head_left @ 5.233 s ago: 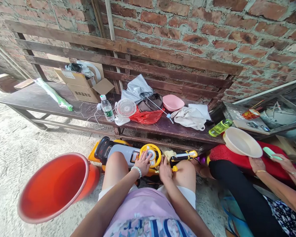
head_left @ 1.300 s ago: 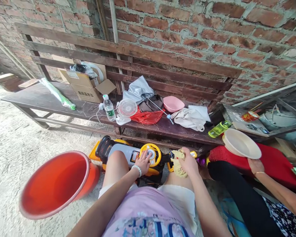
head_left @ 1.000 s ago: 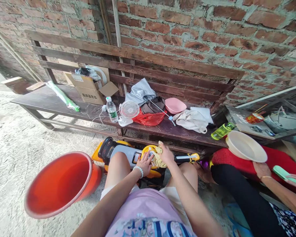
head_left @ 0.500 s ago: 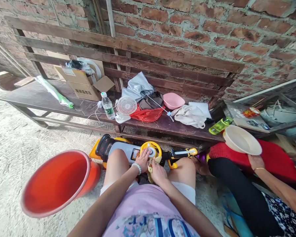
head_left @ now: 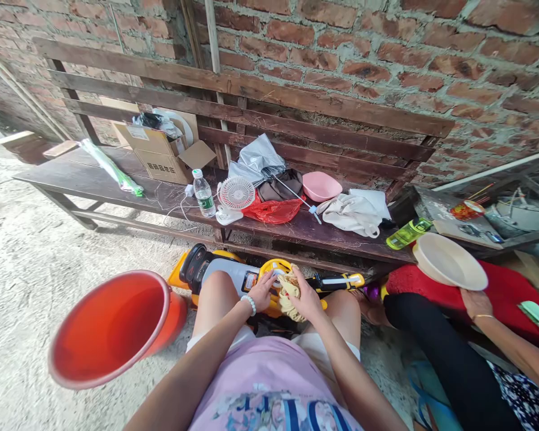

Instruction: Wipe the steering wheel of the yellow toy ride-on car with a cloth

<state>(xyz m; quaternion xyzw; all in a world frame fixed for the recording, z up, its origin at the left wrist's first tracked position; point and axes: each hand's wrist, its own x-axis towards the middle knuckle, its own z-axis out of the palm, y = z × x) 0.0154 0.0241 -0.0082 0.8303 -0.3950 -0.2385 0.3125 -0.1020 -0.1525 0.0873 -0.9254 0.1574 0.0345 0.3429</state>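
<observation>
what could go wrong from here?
1. Loose folds of the cloth in the right hand might snag on the steering wheel.
2. The left hand is close beside the cloth, so the hands could bump.
3. The water bottle stands near the front edge of the bench; a knock could tip it off.

There are 1 cloth (head_left: pixel 288 304), 1 steering wheel (head_left: pixel 275 264), 2 bottles (head_left: pixel 203 195) (head_left: pixel 408 234) and 1 fan (head_left: pixel 236 193).
</observation>
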